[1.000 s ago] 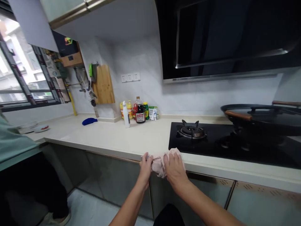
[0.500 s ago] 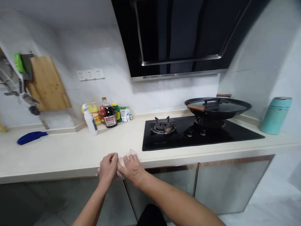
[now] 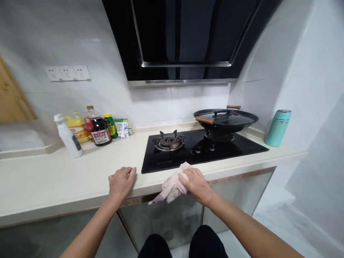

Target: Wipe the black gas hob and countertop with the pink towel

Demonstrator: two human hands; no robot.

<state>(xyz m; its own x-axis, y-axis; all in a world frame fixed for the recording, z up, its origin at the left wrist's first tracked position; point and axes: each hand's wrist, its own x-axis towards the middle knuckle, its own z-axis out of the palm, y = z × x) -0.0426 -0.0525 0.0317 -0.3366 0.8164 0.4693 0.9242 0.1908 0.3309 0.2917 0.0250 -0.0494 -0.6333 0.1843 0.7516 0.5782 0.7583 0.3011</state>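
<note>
A pale pinkish-white cloth [image 3: 173, 186] is bunched in my right hand [image 3: 197, 184], whose fingers are closed on it at the counter's front edge, just below the gas hob [image 3: 163, 163]. The cloth's lower corner hangs over the edge in front of the cabinet doors. To the left, my left hand [image 3: 122, 182] rests on the countertop [image 3: 115, 157] near its edge, holding nothing, with its fingers loosely bent. Its fingertips are partly hidden behind the knuckles.
On the hob, a lidded black wok [image 3: 227, 123] covers the right burner; the left burner [image 3: 170, 142] is bare. A white spray bottle [image 3: 70, 139], yellow bottle [image 3: 77, 129], soy sauce bottle [image 3: 99, 130] and green bottle [image 3: 110, 127] stand at left. A turquoise flask [image 3: 278, 129] stands right.
My hands, together on the cloth before, have come apart. The right hand has carried the cloth rightward along the counter edge; the left has let go. The view has shifted right.
</note>
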